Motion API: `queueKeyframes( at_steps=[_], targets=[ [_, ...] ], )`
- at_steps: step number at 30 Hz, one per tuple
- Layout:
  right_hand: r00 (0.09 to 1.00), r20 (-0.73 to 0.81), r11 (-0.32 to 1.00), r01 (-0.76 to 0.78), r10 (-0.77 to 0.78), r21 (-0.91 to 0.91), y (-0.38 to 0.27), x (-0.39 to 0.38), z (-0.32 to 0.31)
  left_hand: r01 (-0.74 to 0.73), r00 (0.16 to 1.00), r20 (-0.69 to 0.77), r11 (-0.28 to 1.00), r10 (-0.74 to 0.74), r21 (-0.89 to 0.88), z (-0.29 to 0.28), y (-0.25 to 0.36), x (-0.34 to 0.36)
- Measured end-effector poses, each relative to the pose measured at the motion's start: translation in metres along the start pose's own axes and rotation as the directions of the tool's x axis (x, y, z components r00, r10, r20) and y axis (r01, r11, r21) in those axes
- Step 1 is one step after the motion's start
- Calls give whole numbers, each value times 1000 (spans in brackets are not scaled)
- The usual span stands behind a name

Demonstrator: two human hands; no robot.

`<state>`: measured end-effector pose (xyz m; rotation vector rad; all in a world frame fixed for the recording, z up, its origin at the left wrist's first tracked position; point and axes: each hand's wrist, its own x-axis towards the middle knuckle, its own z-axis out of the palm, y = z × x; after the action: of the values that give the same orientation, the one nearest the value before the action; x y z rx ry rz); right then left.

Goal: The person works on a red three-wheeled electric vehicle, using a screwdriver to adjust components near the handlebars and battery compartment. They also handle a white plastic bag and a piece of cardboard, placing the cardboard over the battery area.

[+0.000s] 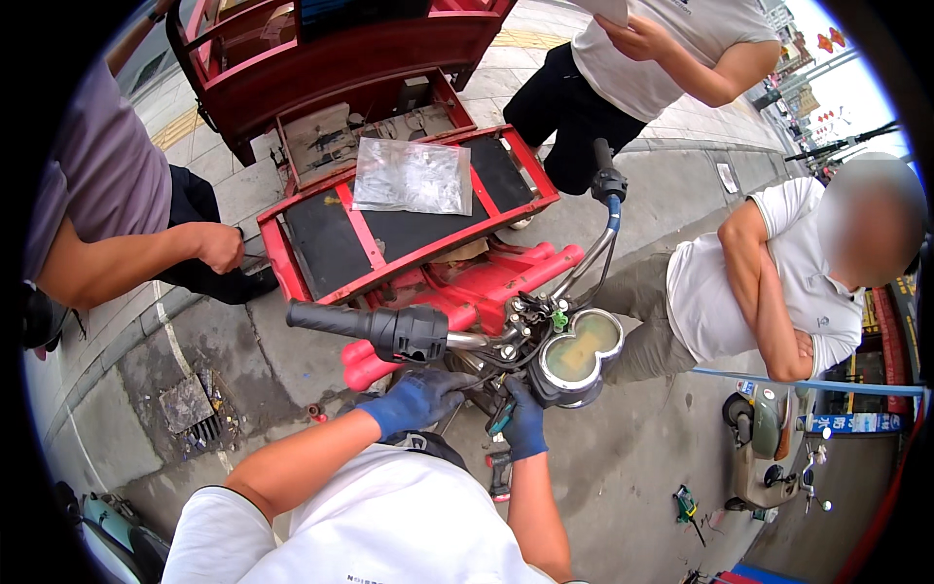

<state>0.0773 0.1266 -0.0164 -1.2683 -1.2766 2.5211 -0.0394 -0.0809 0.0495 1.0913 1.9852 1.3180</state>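
Note:
Both my hands wear blue gloves and work close together under the handlebar of a red cargo tricycle. My left hand (pixel 416 401) reaches in below the black left grip (pixel 331 318), its fingers closed at the dark wires (pixel 477 382); what they pinch is too small to make out. In my right hand (pixel 526 420) is a pair of pliers (pixel 500 419) with teal-and-black handles, beside the wiring. Just above that hand sits the round twin-dial instrument cluster (pixel 581 352). The pliers' jaws are hidden among the wires.
A clear plastic bag (pixel 413 177) lies on the tricycle's red-framed black seat (pixel 321 243). Three people stand around the vehicle. Beneath my arms is a power drill (pixel 499 475) on the ground. A green tool (pixel 687 506) and a parked scooter (pixel 754 448) are at the right, a drain grate (pixel 202 428) left.

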Motion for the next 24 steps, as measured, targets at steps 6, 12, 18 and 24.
queueKeyframes(
  at_steps=[6, 12, 18, 24],
  targets=[
    [992, 95, 982, -102, 88, 160, 4, 12, 11, 105, 993, 28, 967, -115, 233, -2, 56, 16],
    [981, 170, 971, -128, 94, 202, 9, 29, -6, 73, 995, 15, 816, -100, 574, -28, 124, 110],
    [994, 96, 998, -53, 55, -23, -3, 13, 1, 124, 887, 201, 634, -415, 764, 2, 76, 182],
    [887, 37, 853, 453, -460, -260, 14, 5, 5, 90, 953, 93, 563, -289, 822, 19, 57, 195]
  ],
)
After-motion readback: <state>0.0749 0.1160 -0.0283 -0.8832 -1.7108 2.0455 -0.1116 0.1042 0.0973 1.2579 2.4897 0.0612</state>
